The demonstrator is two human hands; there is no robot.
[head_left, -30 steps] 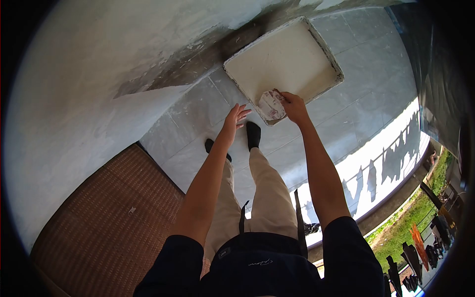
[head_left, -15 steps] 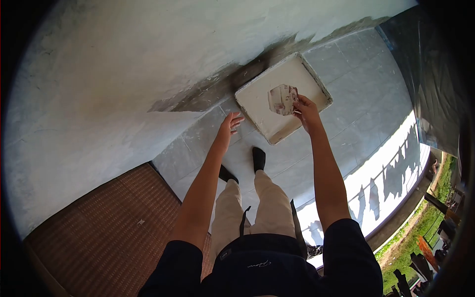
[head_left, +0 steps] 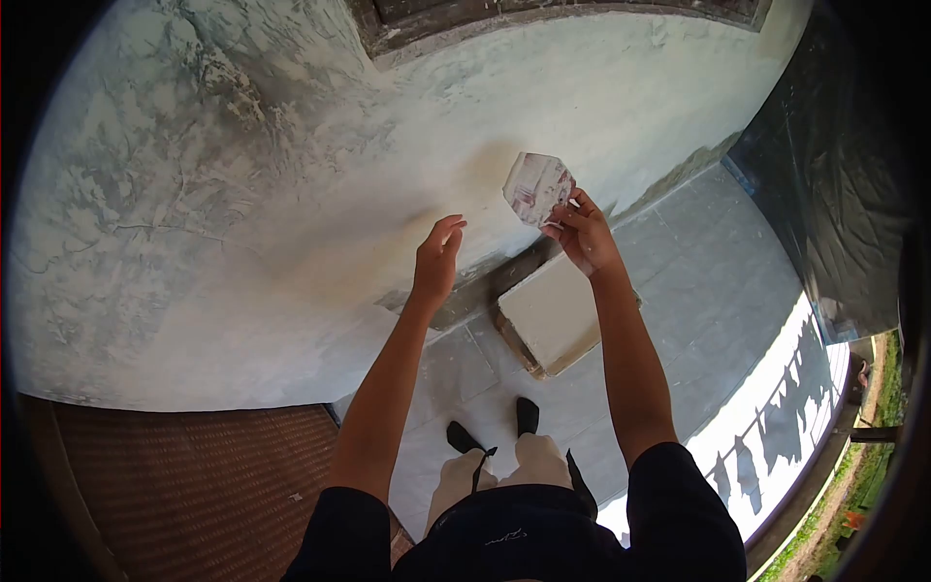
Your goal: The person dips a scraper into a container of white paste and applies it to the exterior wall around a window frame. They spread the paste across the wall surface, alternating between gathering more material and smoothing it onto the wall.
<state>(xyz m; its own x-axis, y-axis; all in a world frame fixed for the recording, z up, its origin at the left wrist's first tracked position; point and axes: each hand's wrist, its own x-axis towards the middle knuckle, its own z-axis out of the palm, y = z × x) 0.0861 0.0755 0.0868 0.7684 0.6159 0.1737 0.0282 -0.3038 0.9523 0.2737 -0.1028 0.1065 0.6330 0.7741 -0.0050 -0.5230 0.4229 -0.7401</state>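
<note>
Pinched in my right hand [head_left: 586, 233] is a flat, many-sided plate [head_left: 536, 188], pale with brownish smears, held up in front of the wall [head_left: 320, 252]. My left hand [head_left: 439, 254] is raised to the left of the plate, near the wall, with its fingers loosely bent and nothing visible in them. Below both hands, a rectangular tray [head_left: 553, 320] of pale, smooth material stands on the floor against the wall's foot. My right forearm hides part of the tray's right side.
Grey floor tiles [head_left: 689, 262] run along the wall. A brown woven panel [head_left: 213, 475] lies at the lower left. Dark sheeting [head_left: 824, 175] hangs at the right. A wooden frame [head_left: 543, 15] crosses the wall at the top.
The view has tilted up toward the wall. My right hand has lifted the plate from over the tray to in front of the wall. My left hand's fingers have drawn closer together.
</note>
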